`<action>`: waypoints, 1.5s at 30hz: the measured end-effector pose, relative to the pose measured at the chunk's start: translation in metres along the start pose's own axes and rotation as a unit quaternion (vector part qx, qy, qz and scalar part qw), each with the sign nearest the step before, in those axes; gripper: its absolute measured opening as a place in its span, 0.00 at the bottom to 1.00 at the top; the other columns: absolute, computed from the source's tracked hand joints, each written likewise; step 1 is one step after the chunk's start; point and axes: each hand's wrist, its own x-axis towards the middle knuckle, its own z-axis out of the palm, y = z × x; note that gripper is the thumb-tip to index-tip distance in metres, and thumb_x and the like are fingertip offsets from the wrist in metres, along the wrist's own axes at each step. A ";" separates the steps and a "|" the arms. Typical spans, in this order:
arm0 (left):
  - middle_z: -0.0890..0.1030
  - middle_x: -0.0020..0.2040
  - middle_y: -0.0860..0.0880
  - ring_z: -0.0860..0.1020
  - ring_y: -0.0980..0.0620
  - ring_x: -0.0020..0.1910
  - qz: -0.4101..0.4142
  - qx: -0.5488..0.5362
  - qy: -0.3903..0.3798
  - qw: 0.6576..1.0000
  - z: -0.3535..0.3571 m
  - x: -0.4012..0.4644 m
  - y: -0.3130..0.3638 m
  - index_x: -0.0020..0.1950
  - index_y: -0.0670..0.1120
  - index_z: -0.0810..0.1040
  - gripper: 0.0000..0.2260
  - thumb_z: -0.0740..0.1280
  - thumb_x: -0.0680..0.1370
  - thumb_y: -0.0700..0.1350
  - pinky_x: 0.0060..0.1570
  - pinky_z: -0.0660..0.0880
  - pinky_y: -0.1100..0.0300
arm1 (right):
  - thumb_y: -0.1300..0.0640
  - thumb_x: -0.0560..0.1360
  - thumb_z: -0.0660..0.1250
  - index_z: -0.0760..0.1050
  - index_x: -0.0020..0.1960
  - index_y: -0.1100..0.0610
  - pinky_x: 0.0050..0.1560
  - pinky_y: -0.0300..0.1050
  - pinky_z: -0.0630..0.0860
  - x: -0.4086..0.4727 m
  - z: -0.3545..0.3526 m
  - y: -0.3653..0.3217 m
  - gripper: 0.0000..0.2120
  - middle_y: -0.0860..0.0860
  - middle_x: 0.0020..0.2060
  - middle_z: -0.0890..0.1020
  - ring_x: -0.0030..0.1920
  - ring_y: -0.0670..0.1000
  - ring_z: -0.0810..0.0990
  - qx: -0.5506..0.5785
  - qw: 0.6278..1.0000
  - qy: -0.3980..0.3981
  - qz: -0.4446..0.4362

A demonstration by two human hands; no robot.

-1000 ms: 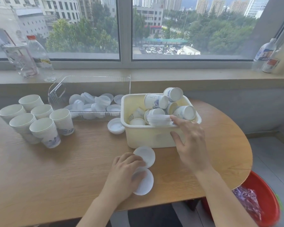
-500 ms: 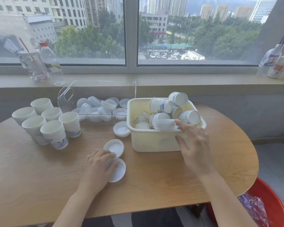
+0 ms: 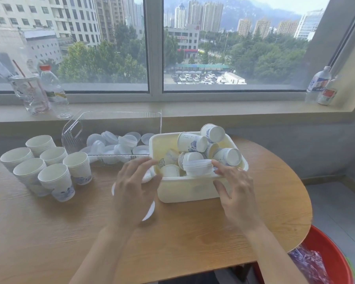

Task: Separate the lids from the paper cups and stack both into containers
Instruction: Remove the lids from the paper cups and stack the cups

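- Cream plastic rectangular tub (image 3: 184, 189) stands on the wooden counter (image 3: 49, 232) toward its right side, filled with lidded white paper cups (image 3: 193, 142) lying on their sides and tipped at angles.
- A short stack of translucent plastic lids (image 3: 197, 167) rests at the tub's near rim.
- The right hand (image 3: 236, 193) has its fingertips on the right end of that lid stack and its thumb down against the tub's front wall; the fingers are fairly straight, so its grip is spread and not wrapped round anything.
- The left hand (image 3: 133, 189) hovers just left of the tub with fingers spread and relaxed; its grip holds nothing that can be seen.
- Under the left hand, flat white round lids (image 3: 150, 212) lie on the counter, mostly hidden.
- A clear plastic rectangular bin (image 3: 111, 119) sits behind, touching or just beside the tub's left wall, with loose translucent lids (image 3: 121, 143) heaped in it.
- Six stacks of open white paper cups (image 3: 55, 181) stand upright at the counter's left.
- Two clear bottles and a drink cup with a straw (image 3: 29, 95) stand on the window sill, left.
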 end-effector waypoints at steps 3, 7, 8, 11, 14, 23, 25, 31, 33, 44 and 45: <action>0.83 0.58 0.56 0.79 0.51 0.63 0.065 -0.002 -0.035 0.997 0.013 0.003 0.010 0.53 0.51 0.86 0.11 0.70 0.79 0.56 0.61 0.73 0.49 | 0.62 0.79 0.73 0.72 0.74 0.39 0.71 0.45 0.63 0.000 -0.005 0.001 0.29 0.38 0.53 0.81 0.61 0.41 0.75 0.010 1.000 -0.001 0.009; 0.83 0.46 0.62 0.80 0.58 0.51 0.085 -0.008 -0.048 0.995 0.011 -0.002 0.013 0.43 0.53 0.84 0.11 0.70 0.79 0.58 0.61 0.71 0.49 | 0.60 0.79 0.73 0.72 0.74 0.38 0.70 0.44 0.63 -0.005 -0.015 0.000 0.29 0.37 0.53 0.81 0.60 0.45 0.78 -0.006 1.000 -0.009 0.005; 0.82 0.45 0.62 0.80 0.59 0.50 0.083 -0.009 -0.050 0.995 0.008 -0.005 0.014 0.43 0.53 0.84 0.11 0.70 0.79 0.58 0.61 0.71 0.50 | 0.60 0.79 0.73 0.72 0.74 0.39 0.70 0.42 0.62 -0.007 -0.017 -0.002 0.29 0.36 0.53 0.81 0.60 0.43 0.78 -0.011 1.000 -0.015 0.000; 0.82 0.45 0.62 0.81 0.59 0.49 0.080 -0.010 -0.056 0.995 -0.004 -0.012 0.010 0.43 0.54 0.84 0.11 0.70 0.79 0.58 0.61 0.69 0.53 | 0.57 0.78 0.74 0.72 0.74 0.40 0.69 0.38 0.61 -0.011 -0.025 -0.010 0.29 0.36 0.52 0.81 0.58 0.39 0.79 -0.024 0.998 -0.044 -0.030; 0.82 0.46 0.62 0.81 0.60 0.48 0.090 -0.007 -0.045 0.995 -0.014 -0.014 0.004 0.43 0.53 0.84 0.11 0.69 0.80 0.57 0.60 0.70 0.51 | 0.53 0.79 0.74 0.74 0.72 0.39 0.66 0.32 0.63 -0.005 -0.038 -0.019 0.25 0.36 0.51 0.82 0.56 0.38 0.80 0.006 0.998 -0.059 -0.023; 0.80 0.54 0.60 0.79 0.58 0.51 -0.001 0.011 -0.154 0.988 0.006 0.070 0.029 0.68 0.54 0.79 0.19 0.72 0.79 0.57 0.57 0.75 0.54 | 0.44 0.80 0.69 0.76 0.71 0.44 0.56 0.48 0.77 0.091 -0.036 -0.017 0.19 0.43 0.56 0.79 0.55 0.45 0.79 -0.013 0.997 -0.013 0.071; 0.78 0.58 0.57 0.77 0.57 0.52 -0.033 0.026 -0.209 0.977 0.017 0.089 0.033 0.75 0.53 0.74 0.25 0.73 0.79 0.56 0.53 0.73 0.58 | 0.37 0.79 0.67 0.73 0.73 0.41 0.56 0.48 0.75 0.106 -0.024 -0.009 0.24 0.45 0.62 0.77 0.59 0.47 0.79 -0.044 0.992 -0.070 0.092; 0.80 0.53 0.56 0.79 0.53 0.52 -0.102 0.091 -0.273 0.952 0.043 0.106 0.028 0.69 0.51 0.76 0.23 0.70 0.80 0.62 0.50 0.71 0.58 | 0.33 0.78 0.66 0.68 0.76 0.39 0.57 0.49 0.75 0.105 -0.005 -0.001 0.29 0.45 0.67 0.74 0.62 0.50 0.78 -0.099 0.983 -0.123 0.095; 0.80 0.50 0.57 0.80 0.54 0.52 -0.119 0.059 -0.253 0.958 0.045 0.104 0.027 0.62 0.51 0.78 0.18 0.72 0.79 0.60 0.53 0.75 0.57 | 0.34 0.78 0.67 0.70 0.75 0.39 0.55 0.48 0.75 0.102 -0.005 0.000 0.27 0.44 0.66 0.76 0.59 0.50 0.79 -0.093 0.986 -0.103 0.096; 0.82 0.64 0.63 0.76 0.56 0.69 -0.192 -0.332 -0.176 0.907 0.037 0.093 0.041 0.68 0.66 0.79 0.19 0.75 0.80 0.50 0.70 0.73 0.57 | 0.44 0.75 0.76 0.74 0.67 0.40 0.52 0.47 0.78 0.093 -0.011 -0.006 0.23 0.36 0.62 0.78 0.49 0.44 0.80 0.021 0.994 -0.096 0.047; 0.83 0.65 0.57 0.78 0.50 0.69 -0.197 -0.370 -0.190 0.888 0.035 0.092 0.043 0.69 0.66 0.78 0.20 0.75 0.79 0.52 0.71 0.73 0.50 | 0.44 0.74 0.77 0.73 0.67 0.40 0.51 0.46 0.79 0.092 -0.011 -0.007 0.23 0.35 0.62 0.77 0.49 0.44 0.80 0.022 0.994 -0.103 0.036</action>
